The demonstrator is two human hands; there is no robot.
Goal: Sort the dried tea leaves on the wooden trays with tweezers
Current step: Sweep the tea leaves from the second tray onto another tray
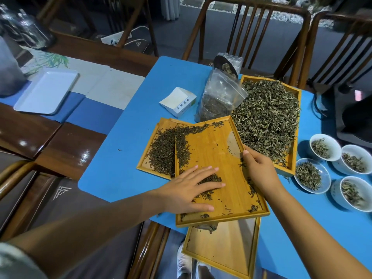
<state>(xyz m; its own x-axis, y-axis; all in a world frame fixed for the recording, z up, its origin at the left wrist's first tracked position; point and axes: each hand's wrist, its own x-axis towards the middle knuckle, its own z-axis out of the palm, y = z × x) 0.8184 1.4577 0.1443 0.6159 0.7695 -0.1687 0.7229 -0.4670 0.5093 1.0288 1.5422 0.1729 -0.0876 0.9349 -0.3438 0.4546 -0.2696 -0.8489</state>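
four wooden trays sit on the blue tabletop (124,137). far left, apart from them, a pale rectangular plastic tray (46,91) lies on a blue and white cloth. the leftmost shallow wooden tray (150,156) holds a heap of dark dried tea leaves (162,154). overlapping its right side is the tilted middle wooden tray (213,150), with dark leaves along its upper left edge and scattered bits along its right and lower edges. the left hand (190,190) lies flat and open, fingers spread, palm down on a small clump of dark leaves (209,182) in this tray. below it, a nearly bare wooden tray (223,248) juts past the tabletop edge. behind, a small white cardboard box with printed characters (178,101) sits beside a clear plastic bag of dark tea (218,99). the right hand (256,168) curls over the middle tray's right rim, gripping it. to the right, a large wooden tray (292,158) is piled with pale green dried leaves (267,117). far right, four white porcelain bowls (325,147) each hold a little green leaf. no tweezers can be made out.
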